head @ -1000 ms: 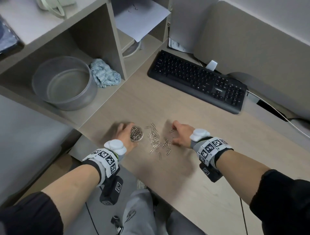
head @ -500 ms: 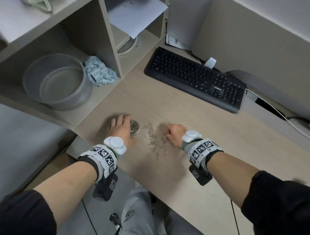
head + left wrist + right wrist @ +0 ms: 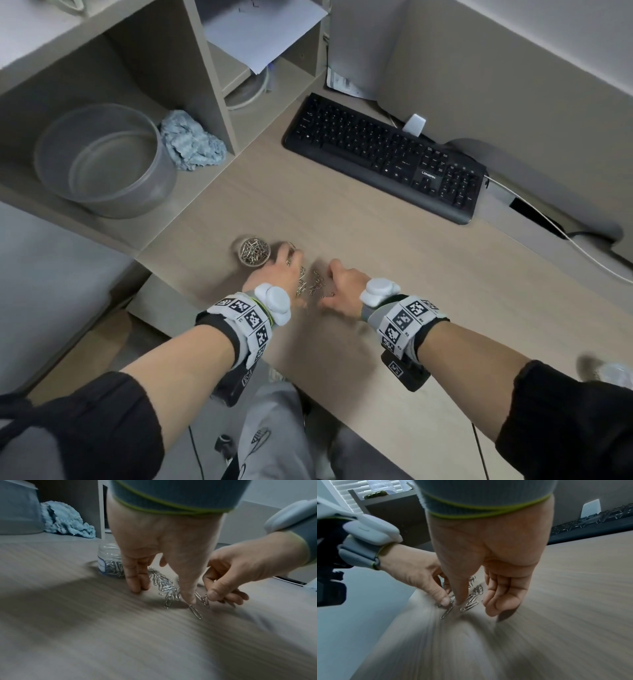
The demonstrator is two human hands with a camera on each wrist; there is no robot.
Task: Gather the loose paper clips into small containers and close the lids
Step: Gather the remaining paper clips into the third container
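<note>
Shelving (image 3: 113, 61) at the far left holds a grey bowl (image 3: 102, 161) and a crumpled blue cloth (image 3: 190, 144). On the desk (image 3: 342, 222) in front of it, the small clear jar (image 3: 254, 250) stands lidless, part full of clips. Just right of it, your left hand (image 3: 279, 270) reaches fingers-down, tips touching the desk around the loose paper clips (image 3: 163, 584), gripping none. Your right hand (image 3: 346, 289) faces it across the pile, fingers curled, thumb and forefinger pinching a clip. Farther right lies a black keyboard (image 3: 383, 154).
</note>
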